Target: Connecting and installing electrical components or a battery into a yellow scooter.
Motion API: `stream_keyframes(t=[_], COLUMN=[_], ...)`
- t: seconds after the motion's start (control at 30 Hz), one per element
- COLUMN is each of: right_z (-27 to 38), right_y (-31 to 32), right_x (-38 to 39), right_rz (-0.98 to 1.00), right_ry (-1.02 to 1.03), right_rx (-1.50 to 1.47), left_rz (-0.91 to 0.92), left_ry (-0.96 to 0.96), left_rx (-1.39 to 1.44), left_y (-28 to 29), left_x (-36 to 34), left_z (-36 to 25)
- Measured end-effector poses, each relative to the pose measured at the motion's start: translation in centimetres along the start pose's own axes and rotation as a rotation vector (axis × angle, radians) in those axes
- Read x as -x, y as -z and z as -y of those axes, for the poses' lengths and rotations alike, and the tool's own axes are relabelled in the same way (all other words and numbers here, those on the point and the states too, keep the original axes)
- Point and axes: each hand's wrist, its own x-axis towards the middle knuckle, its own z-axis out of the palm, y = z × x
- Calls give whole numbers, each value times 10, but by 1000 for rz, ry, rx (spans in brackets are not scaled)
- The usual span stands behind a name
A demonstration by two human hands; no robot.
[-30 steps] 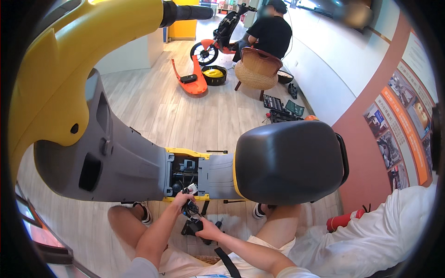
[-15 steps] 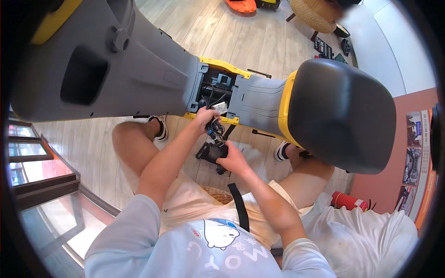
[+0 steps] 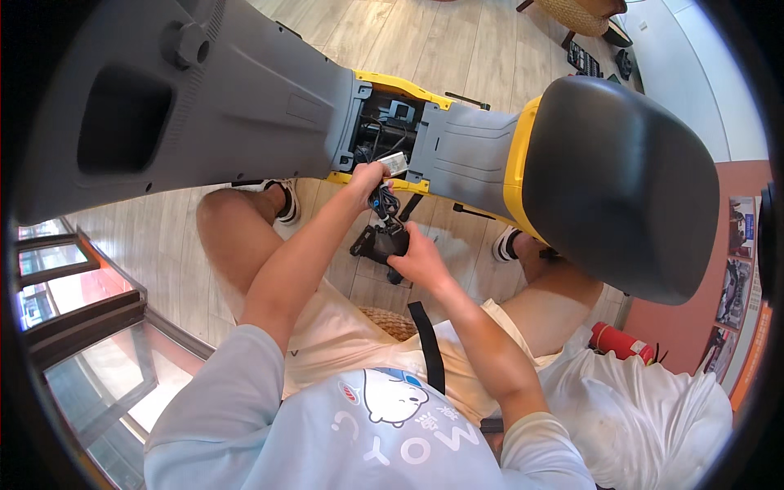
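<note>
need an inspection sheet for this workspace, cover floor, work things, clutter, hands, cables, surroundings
Surface: wood-look plank floor
Work things: grey-and-yellow scooter with an uncovered bay ahead of its black seat; white block; black part, exact kind unclear
Clutter: tool set on the floor beyond the seat
Hands: left hand grips black cables, white block at its fingers; right hand holds the black part
Cables: bunched between the hands; connections unclear
Surroundings: red fire extinguisher, wicker chair
</note>
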Motion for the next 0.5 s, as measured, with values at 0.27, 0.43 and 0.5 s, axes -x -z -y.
stream_keyframes(t=[0.27, 0.43, 0.5], right_z=[-1, 7, 14], right_y=[10, 15, 19], right_x=[2, 1, 2], right_rz=[3, -38, -38], right_ry=[-41, 31, 53], right_rx=[71, 51, -17], left_rz=[-82, 66, 126], left_ry=[18, 57, 86], left_rx=[80, 265, 325], left_y=[-16, -8, -4], left_x=[8, -5, -11], left_z=[0, -2, -5])
